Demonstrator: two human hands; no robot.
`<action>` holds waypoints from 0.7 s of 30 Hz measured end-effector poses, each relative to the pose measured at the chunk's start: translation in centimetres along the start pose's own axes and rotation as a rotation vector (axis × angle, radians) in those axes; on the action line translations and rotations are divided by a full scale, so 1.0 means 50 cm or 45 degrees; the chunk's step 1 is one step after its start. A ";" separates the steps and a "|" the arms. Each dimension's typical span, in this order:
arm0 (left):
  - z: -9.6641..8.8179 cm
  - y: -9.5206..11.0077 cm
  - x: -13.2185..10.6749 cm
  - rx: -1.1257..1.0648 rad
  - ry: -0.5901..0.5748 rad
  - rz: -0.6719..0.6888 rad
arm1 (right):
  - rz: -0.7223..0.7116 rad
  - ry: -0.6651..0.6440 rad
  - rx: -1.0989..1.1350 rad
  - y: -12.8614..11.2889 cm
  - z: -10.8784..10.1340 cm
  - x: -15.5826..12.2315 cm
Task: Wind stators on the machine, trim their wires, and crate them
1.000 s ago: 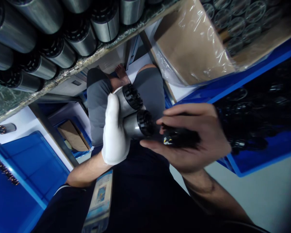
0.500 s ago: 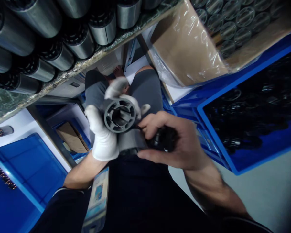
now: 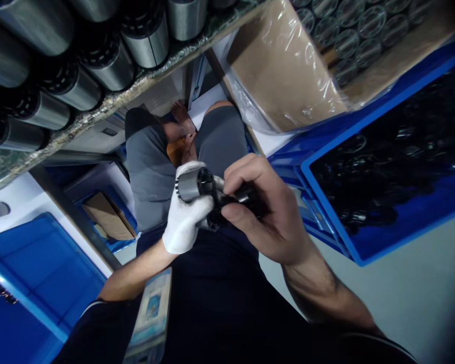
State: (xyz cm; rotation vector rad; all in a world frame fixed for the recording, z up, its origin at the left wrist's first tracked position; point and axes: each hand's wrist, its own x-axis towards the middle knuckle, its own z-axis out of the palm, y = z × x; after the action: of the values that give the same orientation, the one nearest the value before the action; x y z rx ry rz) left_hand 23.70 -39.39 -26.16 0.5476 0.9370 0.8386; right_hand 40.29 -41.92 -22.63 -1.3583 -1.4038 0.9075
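In a white glove, my left hand (image 3: 184, 215) is wrapped round a silver metal cylinder (image 3: 191, 185) with a black slotted end. The cylinder lies on its side above my lap, its black end turned toward the right. Bare and closed, my right hand (image 3: 267, 210) grips a shiny black plastic part (image 3: 250, 197) between thumb and fingers. This part sits right beside the cylinder's black end. Fingers hide most of the place where the two come together, so whether they are joined I cannot tell.
Several similar metal cylinders (image 3: 146, 43) stand on the shelf (image 3: 109, 114) at upper left. A plastic-lined carton (image 3: 280, 76) holds clear tubes at upper right. Below it, a blue crate (image 3: 358, 253) contains dark parts. Another blue bin (image 3: 41, 253) stands at left.
The cylinder has turned from end-on toward me to lying sideways. My left fingers have closed round it, and both hands have come nearer together at the black part.
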 end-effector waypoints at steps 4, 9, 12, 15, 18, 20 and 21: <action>-0.002 0.025 0.009 0.233 -0.256 0.230 | -0.084 0.158 -0.148 0.004 0.018 0.005; -0.001 0.024 0.014 0.382 -0.126 0.261 | -0.014 0.261 0.076 0.025 0.019 0.001; -0.012 0.018 0.010 0.283 -0.138 0.215 | 0.062 0.038 0.210 0.033 -0.005 -0.012; -0.018 0.017 0.007 0.202 -0.171 0.212 | 0.091 -0.018 0.175 0.024 -0.024 -0.028; -0.013 0.018 0.003 0.051 -0.110 0.211 | 0.076 0.115 0.094 0.004 -0.024 -0.029; -0.008 0.018 -0.001 0.058 -0.004 0.223 | 0.043 0.208 0.029 -0.010 -0.016 -0.019; -0.007 0.018 -0.003 0.095 0.023 0.229 | 0.017 0.230 -0.016 -0.015 -0.011 -0.012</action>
State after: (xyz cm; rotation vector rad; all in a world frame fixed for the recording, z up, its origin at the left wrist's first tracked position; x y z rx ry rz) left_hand 23.02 -39.00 -25.61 0.6975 0.9487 0.9736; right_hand 40.57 -42.65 -21.83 -1.4237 -1.2654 0.7652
